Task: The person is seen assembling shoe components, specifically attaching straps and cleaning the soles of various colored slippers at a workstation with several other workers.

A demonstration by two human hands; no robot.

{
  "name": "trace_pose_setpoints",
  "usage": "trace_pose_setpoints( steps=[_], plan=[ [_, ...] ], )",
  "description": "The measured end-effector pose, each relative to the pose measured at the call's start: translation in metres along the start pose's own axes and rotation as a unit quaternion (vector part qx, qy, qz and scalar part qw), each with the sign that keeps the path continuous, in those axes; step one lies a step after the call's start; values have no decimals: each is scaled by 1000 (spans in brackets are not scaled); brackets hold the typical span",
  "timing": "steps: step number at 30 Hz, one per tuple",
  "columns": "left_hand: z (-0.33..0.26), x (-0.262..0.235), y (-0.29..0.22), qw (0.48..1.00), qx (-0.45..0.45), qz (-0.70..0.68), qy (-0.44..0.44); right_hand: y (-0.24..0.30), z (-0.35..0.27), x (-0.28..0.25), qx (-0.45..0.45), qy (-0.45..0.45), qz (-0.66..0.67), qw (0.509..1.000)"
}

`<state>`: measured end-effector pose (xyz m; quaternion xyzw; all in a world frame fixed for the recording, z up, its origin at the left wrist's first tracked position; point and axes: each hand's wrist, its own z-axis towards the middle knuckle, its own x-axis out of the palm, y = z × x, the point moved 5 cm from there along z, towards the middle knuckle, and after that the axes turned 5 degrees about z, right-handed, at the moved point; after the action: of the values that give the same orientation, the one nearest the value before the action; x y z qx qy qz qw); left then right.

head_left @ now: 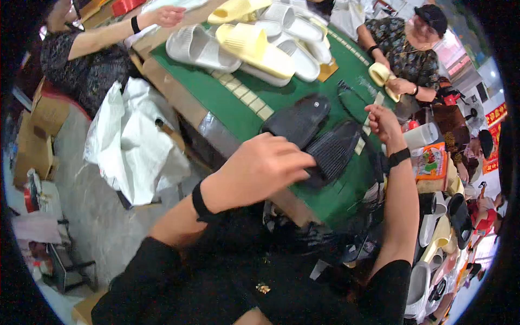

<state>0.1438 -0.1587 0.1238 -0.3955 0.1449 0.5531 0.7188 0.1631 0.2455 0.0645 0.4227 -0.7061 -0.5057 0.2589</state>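
Slippers, black and ribbed, lie paired on the green tabletop, likely for easy reach; the right hand pinches a small pale strip; the left hand bends its fingers, grip unclear.

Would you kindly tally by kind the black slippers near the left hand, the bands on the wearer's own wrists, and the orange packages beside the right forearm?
Black slippers: 2
Dark wristbands: 2
Orange package: 1
Total: 5
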Motion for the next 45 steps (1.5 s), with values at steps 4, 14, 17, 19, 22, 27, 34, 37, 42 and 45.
trace_pose_setpoints(
  steps=[4,14,17,19,22,27,34,37,42,45],
  plan=[
    [14,-35,-88,985,116,79,97,-7,9,33,49,33,-22,998],
    [-5,-33,-136,979,176,27,98,-21,-7,92,26,130,-202,970],
    [-6,-32,-146,979,189,12,82,-23,-8,85,15,145,-194,970],
    [-11,-33,-148,979,191,9,73,-24,-11,90,-4,165,-214,963],
    [-21,-34,-143,981,175,32,78,-38,-10,114,11,173,-270,947],
    [-22,-43,-146,974,215,51,49,-33,-9,99,-72,210,-339,914],
    [-14,-47,-140,960,267,79,11,-28,-9,110,-135,215,-375,892],
    [-12,-44,-98,986,125,42,101,-24,-10,112,-195,214,-395,872],
    [-35,11,43,956,67,243,154,-20,-23,122,-179,224,-413,865],
    [-41,46,77,936,112,279,184,-25,-20,120,-192,217,-386,876]
  ],
)
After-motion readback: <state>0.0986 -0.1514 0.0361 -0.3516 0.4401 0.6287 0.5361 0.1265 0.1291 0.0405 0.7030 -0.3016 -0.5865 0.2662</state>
